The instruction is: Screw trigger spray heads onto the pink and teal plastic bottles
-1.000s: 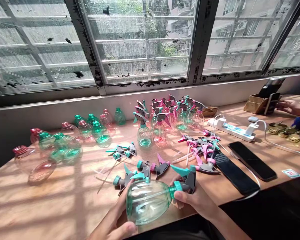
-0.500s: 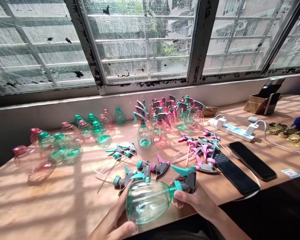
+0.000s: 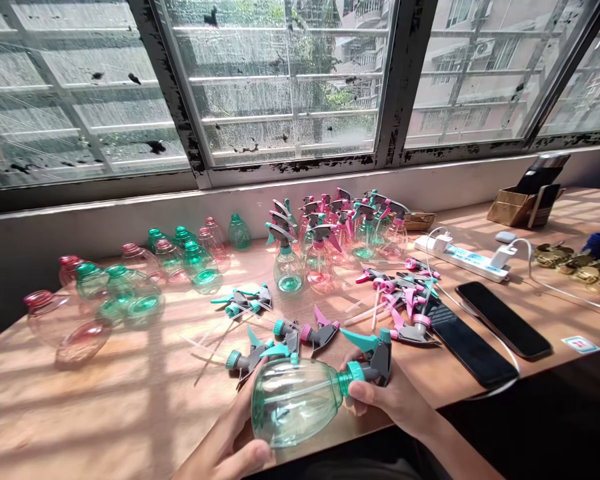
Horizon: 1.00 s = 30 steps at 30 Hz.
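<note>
A clear green spray bottle [image 3: 297, 403] lies sideways in the air over the table's near edge, its base to the left. My left hand [image 3: 240, 433] is wrapped around the base end, thumb in front and the other fingers hidden behind it. At the neck, my right hand [image 3: 380, 397] pinches the teal collar of the grey and teal spray head [image 3: 375, 360]. The head sits on the bottle's mouth; how tight it is I cannot tell. Just behind the bottle lie loose teal spray heads [image 3: 250, 360] and a pink one [image 3: 323, 333].
Open green and pink bottles [image 3: 200, 267] stand at the left. Bottles with spray heads [image 3: 320, 257] cluster at the back by the window. More pink heads [image 3: 405, 293] lie right of middle, beside two phones [image 3: 503, 320], a power strip [image 3: 463, 259] and cables.
Almost nothing differs. Both hands keep the same hold on the bottle, and the view has shifted very slightly.
</note>
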Each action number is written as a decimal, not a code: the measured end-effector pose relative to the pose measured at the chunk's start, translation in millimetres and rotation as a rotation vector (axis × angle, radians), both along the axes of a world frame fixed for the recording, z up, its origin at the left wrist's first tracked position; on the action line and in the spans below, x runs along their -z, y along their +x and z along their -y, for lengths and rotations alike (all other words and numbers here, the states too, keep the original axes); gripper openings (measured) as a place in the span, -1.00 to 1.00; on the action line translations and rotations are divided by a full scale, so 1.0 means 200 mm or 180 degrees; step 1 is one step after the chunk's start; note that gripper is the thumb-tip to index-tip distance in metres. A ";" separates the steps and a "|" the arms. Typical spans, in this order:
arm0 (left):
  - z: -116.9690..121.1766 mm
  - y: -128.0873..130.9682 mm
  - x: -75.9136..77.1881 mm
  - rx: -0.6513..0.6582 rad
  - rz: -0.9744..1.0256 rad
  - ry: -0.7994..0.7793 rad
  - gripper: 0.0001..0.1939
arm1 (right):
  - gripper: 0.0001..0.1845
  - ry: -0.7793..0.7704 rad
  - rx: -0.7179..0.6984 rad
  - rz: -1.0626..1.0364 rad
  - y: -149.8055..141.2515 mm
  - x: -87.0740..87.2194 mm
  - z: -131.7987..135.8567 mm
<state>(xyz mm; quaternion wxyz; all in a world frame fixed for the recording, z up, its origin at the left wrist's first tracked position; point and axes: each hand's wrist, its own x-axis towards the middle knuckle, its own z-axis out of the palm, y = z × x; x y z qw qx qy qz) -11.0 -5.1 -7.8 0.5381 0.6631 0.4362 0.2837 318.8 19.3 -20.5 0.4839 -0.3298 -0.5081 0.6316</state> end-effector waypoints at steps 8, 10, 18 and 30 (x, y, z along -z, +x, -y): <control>-0.01 0.00 0.01 -0.0050 -0.0027 0.0057 -0.23 | -0.44 0.0016 -0.0012 0.0028 0.00 0.00 0.00; -0.01 0.00 0.01 -0.0060 -0.0042 0.0044 -0.22 | -0.44 0.0013 -0.0007 0.0063 0.00 0.00 0.00; 0.00 0.00 0.01 -0.0025 -0.0048 -0.0017 -0.16 | -0.42 -0.0030 0.0023 0.0123 0.00 -0.01 0.01; 0.02 0.12 -0.05 0.0212 0.0687 0.0256 -0.09 | -0.44 -0.0036 0.0082 0.0106 0.01 0.01 0.00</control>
